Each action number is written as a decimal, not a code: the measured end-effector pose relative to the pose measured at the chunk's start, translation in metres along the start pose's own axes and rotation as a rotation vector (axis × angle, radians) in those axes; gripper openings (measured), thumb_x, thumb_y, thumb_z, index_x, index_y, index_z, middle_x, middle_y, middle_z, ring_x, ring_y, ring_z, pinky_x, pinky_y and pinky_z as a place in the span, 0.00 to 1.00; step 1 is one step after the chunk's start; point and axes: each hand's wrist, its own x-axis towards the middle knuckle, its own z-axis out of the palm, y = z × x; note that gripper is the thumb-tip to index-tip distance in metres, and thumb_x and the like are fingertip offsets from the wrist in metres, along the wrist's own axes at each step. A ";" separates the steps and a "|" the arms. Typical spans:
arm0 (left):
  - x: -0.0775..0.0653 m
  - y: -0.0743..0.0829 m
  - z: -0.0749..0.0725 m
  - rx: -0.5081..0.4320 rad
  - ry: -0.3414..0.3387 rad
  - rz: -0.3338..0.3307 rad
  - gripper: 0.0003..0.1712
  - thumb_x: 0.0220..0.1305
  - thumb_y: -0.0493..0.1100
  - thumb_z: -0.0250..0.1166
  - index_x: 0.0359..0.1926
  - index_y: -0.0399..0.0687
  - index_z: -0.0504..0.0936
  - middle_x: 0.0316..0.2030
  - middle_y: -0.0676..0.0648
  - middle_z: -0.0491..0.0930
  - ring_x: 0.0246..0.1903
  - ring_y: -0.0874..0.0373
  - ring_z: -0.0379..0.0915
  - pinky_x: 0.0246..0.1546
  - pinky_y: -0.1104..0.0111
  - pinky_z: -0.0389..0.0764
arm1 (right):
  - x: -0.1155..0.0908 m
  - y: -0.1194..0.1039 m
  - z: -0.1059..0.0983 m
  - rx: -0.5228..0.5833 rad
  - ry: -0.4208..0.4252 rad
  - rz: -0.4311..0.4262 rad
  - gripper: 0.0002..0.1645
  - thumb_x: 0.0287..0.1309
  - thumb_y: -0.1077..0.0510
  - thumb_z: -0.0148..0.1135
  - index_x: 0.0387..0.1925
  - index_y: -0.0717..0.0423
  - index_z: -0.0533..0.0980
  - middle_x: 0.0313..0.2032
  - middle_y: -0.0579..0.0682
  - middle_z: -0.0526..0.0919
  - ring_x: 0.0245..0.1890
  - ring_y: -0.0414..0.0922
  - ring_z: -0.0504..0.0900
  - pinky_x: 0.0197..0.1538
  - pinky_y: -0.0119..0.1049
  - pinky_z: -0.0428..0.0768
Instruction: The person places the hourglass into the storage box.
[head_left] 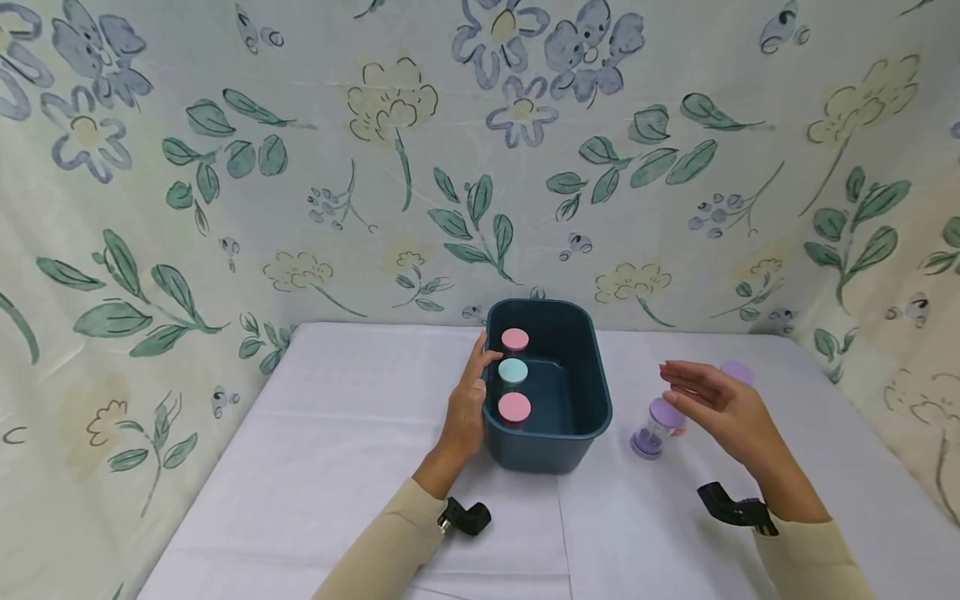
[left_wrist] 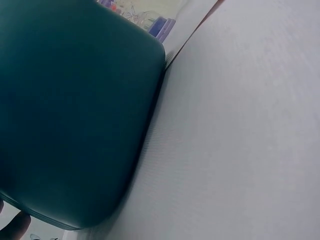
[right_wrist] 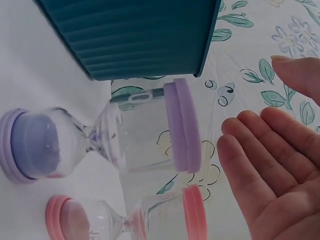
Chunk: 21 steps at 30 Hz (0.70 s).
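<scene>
A dark teal plastic bin (head_left: 551, 454) stands on the white cloth. My left hand (head_left: 467, 408) holds its left side, one finger hooked over the rim; fingertips (left_wrist: 17, 227) show by the rim in the left wrist view. Inside, along the left wall, stand three sand timers: one with a pink lid (head_left: 515, 339), one light blue (head_left: 513, 371), one pink (head_left: 514, 407). My right hand (head_left: 723, 404) is beside an upright purple sand timer (right_wrist: 145, 130), fingers extended and apart from it in the right wrist view. A pink sand timer (right_wrist: 132, 217) stands next to that one.
Another purple lid (head_left: 738, 372) shows beyond my right hand, its lower part hidden. White cloth (head_left: 360, 417) covers the table, with a crease running toward me from the bin. A floral curtain (head_left: 420, 167) hangs behind the table and along both sides.
</scene>
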 end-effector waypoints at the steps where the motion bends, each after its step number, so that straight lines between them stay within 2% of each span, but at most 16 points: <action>1: 0.000 0.000 0.000 0.000 -0.003 -0.002 0.30 0.75 0.56 0.30 0.66 0.51 0.65 0.75 0.48 0.48 0.73 0.53 0.44 0.67 0.46 0.55 | -0.001 0.001 0.000 0.009 0.002 -0.007 0.26 0.59 0.60 0.65 0.59 0.58 0.73 0.55 0.59 0.79 0.50 0.28 0.78 0.48 0.18 0.74; 9: -0.002 0.002 -0.003 0.001 -0.004 -0.020 0.28 0.74 0.52 0.31 0.67 0.51 0.65 0.75 0.47 0.49 0.73 0.53 0.45 0.66 0.46 0.58 | -0.003 0.006 0.001 0.035 -0.006 -0.026 0.27 0.57 0.62 0.67 0.59 0.59 0.73 0.55 0.59 0.79 0.52 0.31 0.79 0.49 0.21 0.74; 13: -0.002 0.003 -0.006 -0.008 -0.009 -0.020 0.28 0.74 0.50 0.33 0.67 0.51 0.66 0.75 0.47 0.48 0.73 0.52 0.44 0.65 0.46 0.58 | -0.003 0.007 0.004 0.017 -0.022 -0.009 0.29 0.55 0.60 0.68 0.59 0.59 0.73 0.55 0.58 0.79 0.52 0.29 0.78 0.49 0.21 0.74; 16: -0.003 0.003 -0.007 -0.010 -0.008 -0.014 0.28 0.73 0.48 0.33 0.67 0.50 0.66 0.75 0.47 0.48 0.73 0.53 0.45 0.66 0.46 0.58 | -0.003 0.007 0.005 -0.026 -0.036 0.027 0.31 0.55 0.56 0.69 0.60 0.58 0.72 0.56 0.57 0.78 0.53 0.34 0.79 0.49 0.19 0.73; 20: -0.002 0.001 -0.003 -0.013 -0.011 -0.011 0.28 0.73 0.49 0.32 0.67 0.50 0.66 0.75 0.47 0.49 0.73 0.53 0.45 0.66 0.46 0.58 | -0.007 0.008 0.002 -0.073 -0.052 0.057 0.32 0.55 0.53 0.69 0.60 0.58 0.71 0.56 0.57 0.78 0.53 0.30 0.77 0.48 0.16 0.72; 21: -0.002 0.001 -0.002 -0.014 -0.014 -0.014 0.28 0.73 0.48 0.31 0.67 0.50 0.66 0.75 0.48 0.49 0.73 0.53 0.45 0.66 0.46 0.58 | -0.009 0.009 0.002 -0.076 -0.057 0.056 0.32 0.55 0.53 0.69 0.60 0.58 0.71 0.56 0.57 0.78 0.52 0.26 0.76 0.48 0.16 0.72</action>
